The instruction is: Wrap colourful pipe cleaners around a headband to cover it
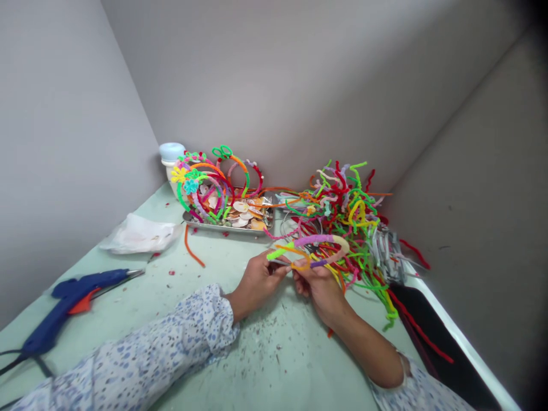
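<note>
Between my hands is a headband (319, 240) wrapped in bands of green, lilac, cream, pink and purple pipe cleaner. My left hand (263, 281) pinches it by a thin grey end. My right hand (321, 290) is closed around its lower side, close to the left fingertips. An orange pipe cleaner (302, 262) loops around the band at my right fingers; its exact wrap there is partly hidden. Behind my hands, a metal tray (226, 229) holds flat pale pieces, and several finished-looking colourful headbands (209, 191) stand on it.
A tangled heap of pipe cleaners (342, 200) lies at the back right, beside a grey bundle (387, 254). To the left are a blue glue gun (81, 291) with its cord, a clear plastic bag (139, 233) and an orange pipe cleaner piece (191, 248). Walls enclose the table (274, 365).
</note>
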`<state>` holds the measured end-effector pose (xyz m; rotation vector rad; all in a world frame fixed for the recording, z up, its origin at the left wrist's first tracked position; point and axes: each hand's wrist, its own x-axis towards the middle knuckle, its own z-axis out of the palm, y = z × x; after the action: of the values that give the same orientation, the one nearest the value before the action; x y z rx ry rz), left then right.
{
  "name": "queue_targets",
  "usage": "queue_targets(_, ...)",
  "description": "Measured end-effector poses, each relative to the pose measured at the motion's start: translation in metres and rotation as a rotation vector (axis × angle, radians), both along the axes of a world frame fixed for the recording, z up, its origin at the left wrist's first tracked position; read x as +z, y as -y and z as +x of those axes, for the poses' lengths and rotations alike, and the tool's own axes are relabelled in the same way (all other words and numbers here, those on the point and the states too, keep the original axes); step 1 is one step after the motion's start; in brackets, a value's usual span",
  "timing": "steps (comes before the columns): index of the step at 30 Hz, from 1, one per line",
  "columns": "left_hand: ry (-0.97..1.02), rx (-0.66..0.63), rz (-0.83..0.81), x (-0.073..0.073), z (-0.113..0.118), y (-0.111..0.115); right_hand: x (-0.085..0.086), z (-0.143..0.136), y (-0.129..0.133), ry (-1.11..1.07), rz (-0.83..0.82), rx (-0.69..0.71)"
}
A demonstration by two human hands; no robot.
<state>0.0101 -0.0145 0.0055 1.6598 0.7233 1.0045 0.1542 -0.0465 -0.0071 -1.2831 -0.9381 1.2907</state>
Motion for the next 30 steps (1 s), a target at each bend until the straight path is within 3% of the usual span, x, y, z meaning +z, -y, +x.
queue_targets(7, -0.151, 0.111, 0.115, -0.009, -0.002, -0.003, 0.003, -0.001, 0.000, -0.039, -0.012, -0.005)
queue_targets(12, -0.121, 0.093, 0.110, -0.006, -0.001, -0.001, 0.000, 0.000, -0.001, -0.014, -0.001, 0.008)
queue_targets(18, -0.061, 0.064, 0.038, 0.005, 0.000, 0.003, -0.005, 0.001, 0.001, -0.007, 0.037, 0.018)
queue_targets(23, -0.017, 0.035, -0.083, 0.004, 0.001, 0.003, -0.003, -0.001, 0.002, -0.004, 0.063, 0.028)
queue_targets(30, 0.004, 0.111, -0.167, 0.002, 0.003, 0.002, -0.001, -0.004, 0.003, 0.016, 0.085, 0.031)
